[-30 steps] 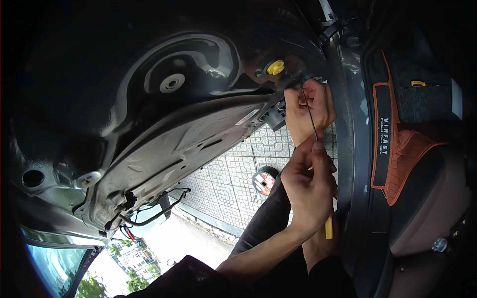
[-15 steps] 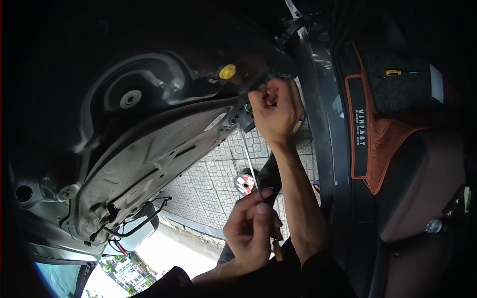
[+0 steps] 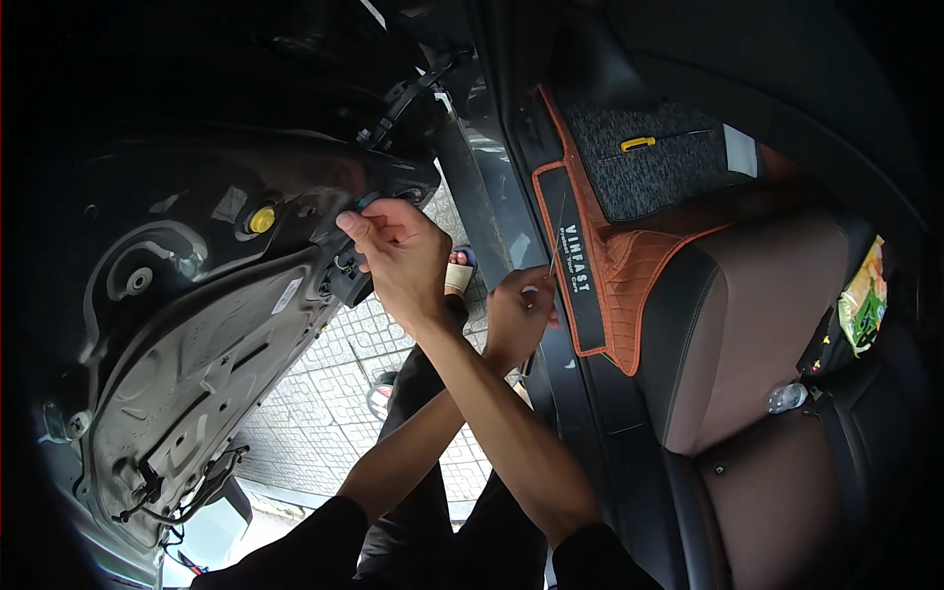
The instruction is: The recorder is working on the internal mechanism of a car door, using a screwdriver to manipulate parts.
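My forearms cross over each other. My right hand [image 3: 398,246] is at the edge of the open car door, fingers curled and thumb tip pressed in. A small teal piece [image 3: 368,201] shows just behind its fingers; what they pinch is hidden. Beneath that hand is a black latch part [image 3: 348,283] in the door's edge. My left hand [image 3: 521,310] is closed around a screwdriver [image 3: 561,228] beside the door sill. Its thin shaft points up past the orange-trimmed mat, and the hand covers most of its handle.
The grey inner door panel [image 3: 211,369] has a yellow cap [image 3: 262,219] above it. Another yellow screwdriver [image 3: 637,144] lies on the dark floor carpet [image 3: 629,182]. To the right are the orange mat [image 3: 629,339], a brown seat [image 3: 757,324] and a clear bottle [image 3: 787,397]. Paving [image 3: 315,393] lies below.
My left hand has swung the screwdriver away from the door's edge and across to the right, under my right forearm. My right hand stays at the door edge; the view has turned rightward.
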`<action>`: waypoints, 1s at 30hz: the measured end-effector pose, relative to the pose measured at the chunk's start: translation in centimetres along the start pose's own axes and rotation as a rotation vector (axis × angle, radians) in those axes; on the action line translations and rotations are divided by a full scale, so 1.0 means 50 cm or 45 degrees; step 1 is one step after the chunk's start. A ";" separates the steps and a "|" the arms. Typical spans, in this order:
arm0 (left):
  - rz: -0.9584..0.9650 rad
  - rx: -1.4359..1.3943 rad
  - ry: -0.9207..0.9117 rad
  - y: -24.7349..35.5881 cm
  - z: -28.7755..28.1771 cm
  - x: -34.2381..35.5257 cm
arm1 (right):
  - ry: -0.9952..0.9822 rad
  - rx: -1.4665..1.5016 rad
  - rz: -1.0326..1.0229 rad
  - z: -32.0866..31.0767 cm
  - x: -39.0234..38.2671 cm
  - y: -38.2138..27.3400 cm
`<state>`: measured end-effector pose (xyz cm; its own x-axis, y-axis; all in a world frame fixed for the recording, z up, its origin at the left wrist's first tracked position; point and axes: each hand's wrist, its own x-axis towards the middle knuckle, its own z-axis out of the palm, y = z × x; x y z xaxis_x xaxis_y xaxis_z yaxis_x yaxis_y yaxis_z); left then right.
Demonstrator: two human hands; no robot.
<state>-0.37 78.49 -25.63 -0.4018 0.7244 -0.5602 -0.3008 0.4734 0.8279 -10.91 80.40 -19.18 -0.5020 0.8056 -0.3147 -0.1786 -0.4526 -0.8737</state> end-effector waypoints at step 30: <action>-0.013 -1.478 0.149 0.197 -0.325 -0.066 | 0.254 -0.396 -0.129 0.074 -0.003 -0.033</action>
<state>-16.05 72.63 -16.09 -0.4540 0.6438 -0.6160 -0.8906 -0.3079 0.3346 -13.69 79.62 -16.31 -0.3150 0.9127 -0.2602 0.0617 -0.2539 -0.9653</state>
